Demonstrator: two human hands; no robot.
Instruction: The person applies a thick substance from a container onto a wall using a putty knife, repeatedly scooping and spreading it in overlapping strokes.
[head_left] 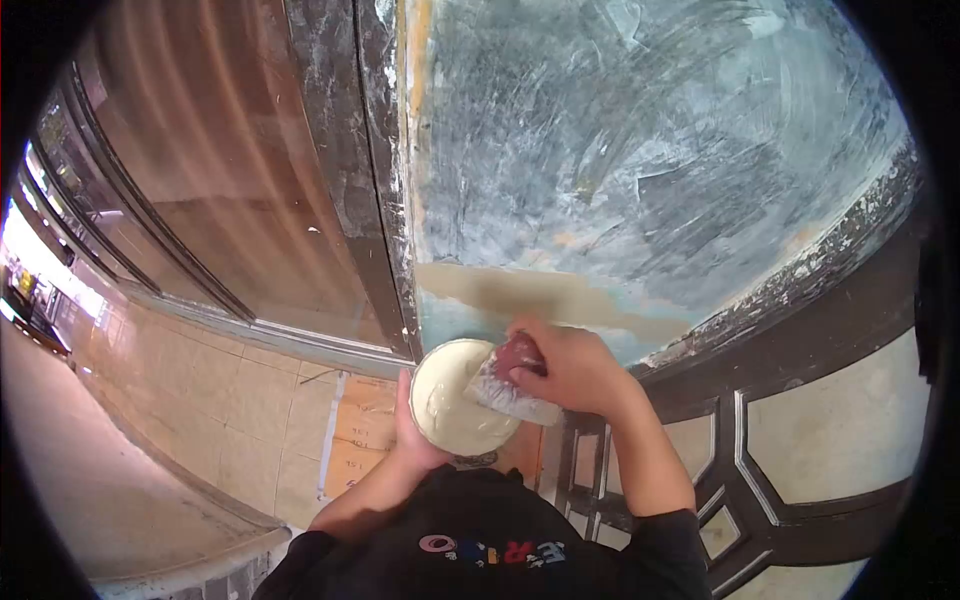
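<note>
My left hand (412, 432) is wrapped round the side of a round tub (416, 384) in front of my chest. Thick cream-coloured putty (450, 398) fills the tub, its surface smeared and ridged. In my right hand (578, 368) is a putty knife (518, 397), gripped by its dark red handle with the fingers closed. Whitish putty coats its wide blade, which overlaps the right side of the tub in this view. Just beyond the tub stands a patchy blue-grey wall (560, 160) with a smooth beige band (510, 290) along its lower part.
A brown glazed door panel (220, 170) and its dark frame (350, 170) border the wall on the left. To the right is a dark panelled door (760, 440). Printed orange cardboard (355, 430) lies on the tiled floor (240, 410) below me.
</note>
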